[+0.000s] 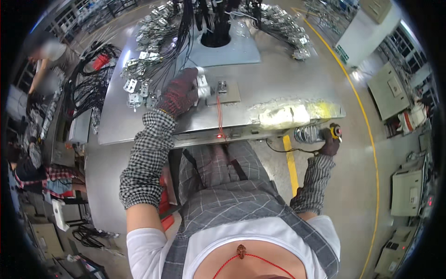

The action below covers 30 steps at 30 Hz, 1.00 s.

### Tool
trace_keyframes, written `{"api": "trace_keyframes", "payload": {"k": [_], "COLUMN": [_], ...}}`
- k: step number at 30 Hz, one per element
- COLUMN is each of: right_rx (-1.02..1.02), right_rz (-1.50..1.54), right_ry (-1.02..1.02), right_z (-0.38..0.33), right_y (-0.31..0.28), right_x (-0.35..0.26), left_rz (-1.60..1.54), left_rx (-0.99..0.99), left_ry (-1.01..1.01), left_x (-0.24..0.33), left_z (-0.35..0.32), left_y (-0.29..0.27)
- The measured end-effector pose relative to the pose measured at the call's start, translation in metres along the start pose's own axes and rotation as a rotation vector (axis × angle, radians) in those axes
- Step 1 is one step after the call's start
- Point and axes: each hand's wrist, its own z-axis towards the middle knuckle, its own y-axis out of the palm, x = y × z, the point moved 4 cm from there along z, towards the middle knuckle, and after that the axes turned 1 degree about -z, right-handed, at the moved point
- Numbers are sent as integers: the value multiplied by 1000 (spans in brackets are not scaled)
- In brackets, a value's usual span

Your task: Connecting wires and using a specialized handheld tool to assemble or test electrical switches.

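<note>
While one silver part (202, 83) is gripped beside a small plate (232, 96) by the forward-stretched left hand (179, 95), one yellow-black tool (335, 130) is held in the curled right hand (329, 145), beyond the counter's front edge. On the steel counter (274, 83), two heaps of parts (288, 35) are spread; the grey floor (350, 186) is marked by yellow lines (291, 165).

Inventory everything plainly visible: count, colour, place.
metal table: 1, silver, centre
holed plate: 1, blue, far table
cables: many, black, over plate
metal parts: many, silver, flanking plate
fixture: 1, silver, on table
wires: several, red, below fixture
held part: 1, silver, beside fixture
ribbed object: 1, silver, right front
gripped object: 1, yellow-black, right front
cabinets: several, pale, right
other people: 2+, mixed clothing, left
left grip: 1, dark red, at held part
right grip: 1, dark, at gripped object
</note>
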Motion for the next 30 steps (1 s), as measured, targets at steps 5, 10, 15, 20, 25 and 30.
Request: {"api": "trace_keyframes", "payload": {"k": [5,10,15,20,25,30], "right_rx": [11,-146,-804,-967,-676,-686], "right_rz": [200,535,954,1203,691,666], "right_ry": [-657,-1168,-794,-300,-160,-266], "right_z": [-20,-30,-24,3,1,-14], "right_y": [33,124,251,356,381,381], "right_x": [-156,-293,-324,-276,-236,-234], "left_rz": [692,-69,220,-617,-657,-530], "left_rx": [-190,-137,-95,-66,-76,-93], "left_ry": [246,75,211,-110,-283,-152], "left_x": [8,13,12,1,14,7], "left_z": [-8,-32,-18,-7,13,27], "left_y": [0,-9,-5,18,15,27]}}
